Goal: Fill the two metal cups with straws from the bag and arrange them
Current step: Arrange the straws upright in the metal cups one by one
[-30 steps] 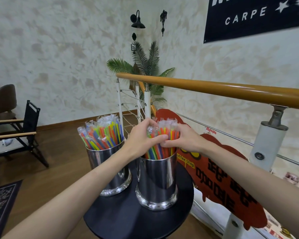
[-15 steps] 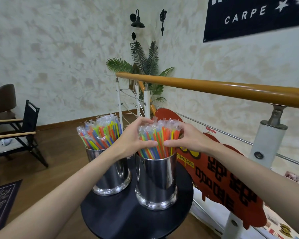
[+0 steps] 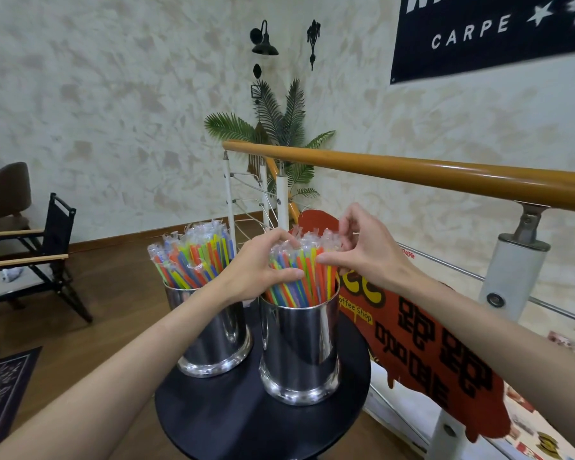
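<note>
Two shiny metal cups stand side by side on a small round black table (image 3: 246,423). The left cup (image 3: 218,340) is full of wrapped, brightly coloured straws (image 3: 193,257) that lean left. The right cup (image 3: 301,350) holds another upright bunch of wrapped straws (image 3: 304,277). My left hand (image 3: 259,270) curls around the left side of that bunch, thumb across its front. My right hand (image 3: 362,250) is at the bunch's right side, thumb against the front straws and fingertips pinching the wrapper tops. No bag is in view.
An orange wooden handrail (image 3: 429,174) on white posts runs just behind and right of the table, with a red shop sign (image 3: 422,353) hung on it. A black folding chair (image 3: 24,260) stands at the left on the wooden floor. A palm plant (image 3: 279,127) sits in the corner.
My right hand has lifted from clasping the bunch's side, its fingers now up at the wrapper tops. The straws in the right cup stand more spread. My left hand keeps its hold.
</note>
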A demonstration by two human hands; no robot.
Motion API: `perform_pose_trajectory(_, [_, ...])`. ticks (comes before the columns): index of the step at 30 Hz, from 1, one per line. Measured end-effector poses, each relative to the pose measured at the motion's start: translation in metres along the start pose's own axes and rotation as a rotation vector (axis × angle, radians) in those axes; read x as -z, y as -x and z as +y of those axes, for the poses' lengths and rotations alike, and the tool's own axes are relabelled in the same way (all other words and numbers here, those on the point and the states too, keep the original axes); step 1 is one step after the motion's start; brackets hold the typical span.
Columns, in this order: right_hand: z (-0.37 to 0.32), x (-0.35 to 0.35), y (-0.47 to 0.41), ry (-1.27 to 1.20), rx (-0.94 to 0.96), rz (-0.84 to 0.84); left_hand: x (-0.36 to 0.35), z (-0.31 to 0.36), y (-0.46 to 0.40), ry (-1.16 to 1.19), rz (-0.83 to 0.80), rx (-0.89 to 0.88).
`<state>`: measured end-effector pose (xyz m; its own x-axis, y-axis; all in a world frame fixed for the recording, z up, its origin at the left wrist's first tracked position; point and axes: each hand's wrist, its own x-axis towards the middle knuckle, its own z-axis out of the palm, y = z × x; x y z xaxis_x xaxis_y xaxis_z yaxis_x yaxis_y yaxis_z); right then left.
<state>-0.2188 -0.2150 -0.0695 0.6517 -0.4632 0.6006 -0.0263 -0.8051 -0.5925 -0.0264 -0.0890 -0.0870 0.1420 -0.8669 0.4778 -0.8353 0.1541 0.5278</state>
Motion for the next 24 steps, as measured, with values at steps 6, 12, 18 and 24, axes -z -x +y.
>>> perform_pose_trajectory(6, [0.001,-0.013,0.003,0.075,0.061,-0.147,0.003,-0.001,0.000,0.070,-0.003,0.024])
perform_pose_trajectory(12, [-0.005,-0.018,0.005,0.106,0.074,-0.187,0.007,-0.001,0.002,0.127,-0.010,0.061])
perform_pose_trajectory(18, [-0.004,-0.025,0.005,0.231,0.086,-0.123,0.008,0.002,0.001,0.146,-0.014,0.066])
perform_pose_trajectory(24, [-0.007,-0.030,0.007,0.232,0.065,-0.116,0.008,0.002,0.002,0.181,-0.015,0.078])
